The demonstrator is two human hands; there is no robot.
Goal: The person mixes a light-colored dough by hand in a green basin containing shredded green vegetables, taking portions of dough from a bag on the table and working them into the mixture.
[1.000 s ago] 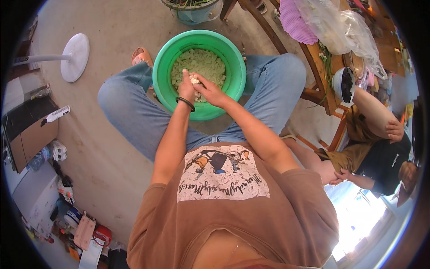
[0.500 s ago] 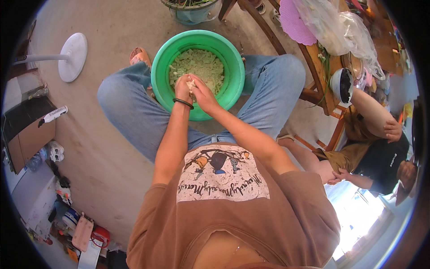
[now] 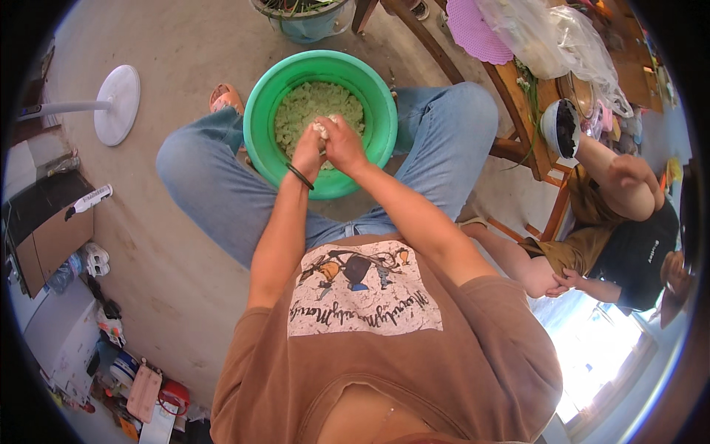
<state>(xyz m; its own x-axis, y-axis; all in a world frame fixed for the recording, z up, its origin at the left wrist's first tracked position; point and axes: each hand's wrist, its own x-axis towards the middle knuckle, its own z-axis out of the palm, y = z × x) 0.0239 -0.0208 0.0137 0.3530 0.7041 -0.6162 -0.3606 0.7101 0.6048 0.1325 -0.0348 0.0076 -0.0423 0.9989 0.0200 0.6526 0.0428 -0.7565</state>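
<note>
The green tub stands on the floor between the person's two bent legs in jeans; pale, slightly greenish crumbs cover its bottom; above these crumbs, inside the rim of the tub as seen from above, the left hand and the right hand are pressed together, with the fingers bent around a small pale lump; the lump shows only at the top of the hands, and I cannot tell how much is hidden in the palms; a dark bracelet is on the left wrist.

Beyond the tub there is a bluish bucket with green stalks; well to the left of the tub is a white round base with a pole; to the right of the tub is a wooden table, which carries a purple mat, a clear plastic bag and, near its edge, a bowl with something dark inside; farther right of the tub, another person sits.
</note>
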